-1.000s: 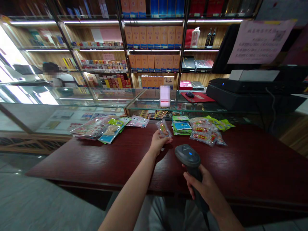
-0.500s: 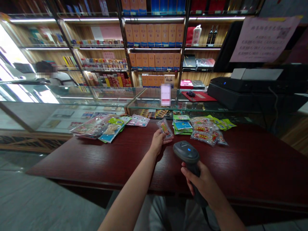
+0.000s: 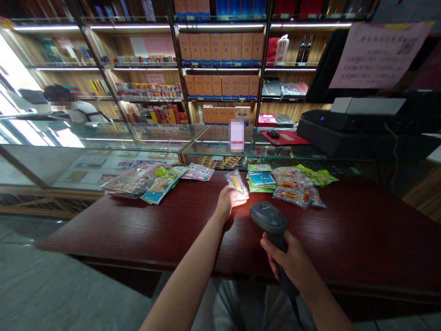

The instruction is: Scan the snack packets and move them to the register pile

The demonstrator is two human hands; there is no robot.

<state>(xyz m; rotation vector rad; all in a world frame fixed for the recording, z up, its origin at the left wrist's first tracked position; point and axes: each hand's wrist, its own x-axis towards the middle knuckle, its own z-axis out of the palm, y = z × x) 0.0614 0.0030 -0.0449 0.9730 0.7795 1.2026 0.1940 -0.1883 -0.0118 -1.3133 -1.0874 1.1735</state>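
Note:
My left hand is closed on a small clear snack packet, tilted up above the dark red table. Bright light falls on the packet and on the fingers. A grey-black barcode scanner is gripped by its handle in my right hand, its head aimed toward the packet. Just beyond the packet lies a stack of green and blue packets. To the right of that stack are several clear snack packets and green ones.
At the left of the table lie a pile of clear-wrapped packets, a green-blue packet and pink packets. A glass display counter runs behind. Black till equipment stands at the right. A person is at the far left.
Light now shines from the scanner onto the snack packet, and the scanner's blue lamp has gone dark. Both hands stay nearly in place. The person at far left has shifted slightly left.

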